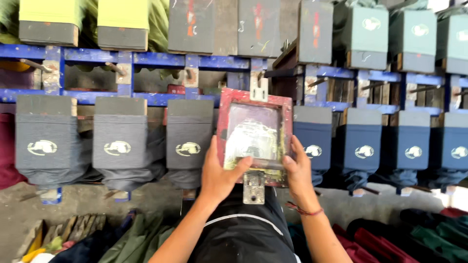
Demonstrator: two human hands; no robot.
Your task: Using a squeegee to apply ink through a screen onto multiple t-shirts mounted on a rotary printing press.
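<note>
Head cam, looking down-fwd, close over print rack (146, 58)

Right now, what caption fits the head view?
Left hand and right hand press a red-framed printing screen onto a board in a row of grey and blue garments on a blue rack.

One red-framed printing screen (254, 136) is in view. Three grey garments (117, 143) with a pale oval print hang on boards on the left, and four navy ones (364, 146) on the right. Above are two yellow-green boards (123, 22) and three teal-covered boards (369, 36).
</note>
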